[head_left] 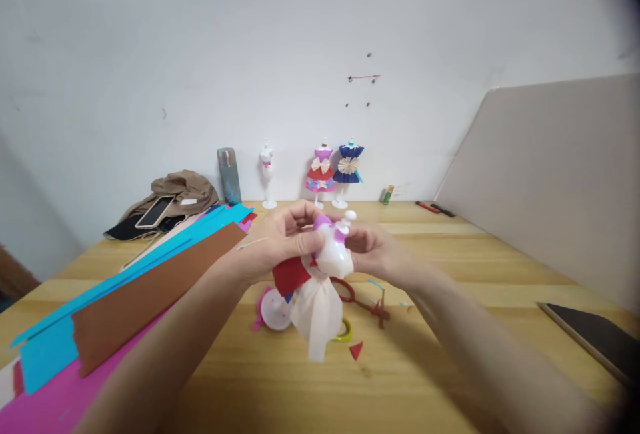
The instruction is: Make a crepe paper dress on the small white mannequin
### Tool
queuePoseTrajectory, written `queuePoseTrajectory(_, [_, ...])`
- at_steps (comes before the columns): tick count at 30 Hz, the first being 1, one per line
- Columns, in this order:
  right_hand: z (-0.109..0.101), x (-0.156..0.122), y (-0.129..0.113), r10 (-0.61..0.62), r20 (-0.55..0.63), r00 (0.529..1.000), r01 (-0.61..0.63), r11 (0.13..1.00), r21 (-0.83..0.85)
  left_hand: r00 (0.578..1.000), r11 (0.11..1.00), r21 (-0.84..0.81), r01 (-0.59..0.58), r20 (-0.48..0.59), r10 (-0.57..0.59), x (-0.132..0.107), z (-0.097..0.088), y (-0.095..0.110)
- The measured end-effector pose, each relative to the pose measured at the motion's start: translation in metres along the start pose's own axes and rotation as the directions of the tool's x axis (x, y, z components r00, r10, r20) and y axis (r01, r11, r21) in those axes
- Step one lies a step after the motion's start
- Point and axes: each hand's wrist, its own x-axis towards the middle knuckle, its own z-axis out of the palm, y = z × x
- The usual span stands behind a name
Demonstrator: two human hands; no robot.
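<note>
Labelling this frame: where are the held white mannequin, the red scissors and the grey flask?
white mannequin (334, 257): head view, torso.
red scissors (375, 307): head view, near the pivot.
grey flask (229, 182): head view, body.

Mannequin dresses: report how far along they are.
Done: the pink-red dressed mannequin and the blue dressed mannequin stand by the wall. In hand: left hand and right hand grip the held mannequin, with a white skirt and a red piece on it. Left: the bare mannequin beside the flask.
</note>
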Motion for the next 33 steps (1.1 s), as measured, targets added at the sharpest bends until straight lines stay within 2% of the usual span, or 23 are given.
queuePoseTrajectory(2, [-0.002, -0.001, -0.002, 0.016, 0.022, 1.000, -0.015, 0.997, -0.075, 1.000, 1.000, -0.010, 0.009, -0.021, -0.009, 0.000, 0.004, 0.000])
queuePoseTrajectory(4, [-0.004, -0.002, -0.005, 0.033, -0.019, 0.999, -0.036, 0.982, -0.185, 0.999, 1.000, 0.003, 0.018, -0.043, -0.018, 0.001, 0.006, -0.001])
queuePoseTrajectory(6, [-0.008, -0.004, -0.010, 0.007, -0.197, 0.980, -0.067, 0.952, -0.299, 0.998, 1.000, -0.005, 0.019, -0.063, -0.019, 0.001, 0.006, -0.002])
queuePoseTrajectory(7, [-0.010, -0.006, -0.013, -0.033, -0.314, 0.949, -0.074, 0.944, -0.322, 0.997, 1.000, -0.013, 0.016, -0.074, -0.017, 0.001, 0.005, -0.003])
queuePoseTrajectory(9, [-0.012, -0.010, -0.020, -0.129, -0.481, 0.867, -0.014, 0.959, -0.283, 0.996, 0.999, -0.034, 0.009, -0.088, -0.012, 0.002, 0.004, -0.004])
queuePoseTrajectory(10, [-0.013, -0.012, -0.024, -0.158, -0.505, 0.848, 0.043, 0.972, -0.233, 0.996, 0.999, -0.044, 0.013, -0.087, -0.017, 0.002, 0.004, -0.005])
queuePoseTrajectory(11, [-0.013, -0.014, -0.027, -0.168, -0.491, 0.855, 0.092, 0.980, -0.176, 0.996, 0.998, -0.056, 0.017, -0.085, -0.021, 0.003, 0.004, -0.005])
queuePoseTrajectory(12, [-0.011, -0.015, -0.030, -0.161, -0.443, 0.882, 0.118, 0.985, -0.123, 0.996, 0.997, -0.068, 0.020, -0.084, -0.026, 0.003, 0.005, -0.005])
queuePoseTrajectory(14, [-0.007, -0.015, -0.034, -0.110, -0.309, 0.945, 0.102, 0.994, -0.042, 0.996, 0.995, -0.097, 0.019, -0.089, -0.028, 0.003, 0.006, -0.005])
queuePoseTrajectory(16, [-0.001, -0.013, -0.036, -0.053, -0.222, 0.974, 0.058, 0.998, 0.016, 0.995, 0.993, -0.115, 0.012, -0.094, -0.023, 0.003, 0.007, -0.006])
queuePoseTrajectory(18, [0.003, -0.008, -0.036, -0.032, -0.194, 0.981, 0.043, 0.998, 0.055, 0.995, 0.991, -0.133, 0.007, -0.100, -0.021, 0.003, 0.007, -0.008])
queuePoseTrajectory(24, [0.005, 0.003, -0.038, 0.012, -0.227, 0.974, 0.005, 0.997, 0.074, 0.995, 0.978, -0.209, 0.005, -0.094, -0.025, 0.007, 0.000, -0.010])
queuePoseTrajectory(33, [0.006, 0.016, -0.033, 0.009, -0.251, 0.968, 0.012, 0.996, 0.084, 0.994, 0.969, -0.246, 0.010, -0.102, -0.036, 0.009, -0.009, -0.013])
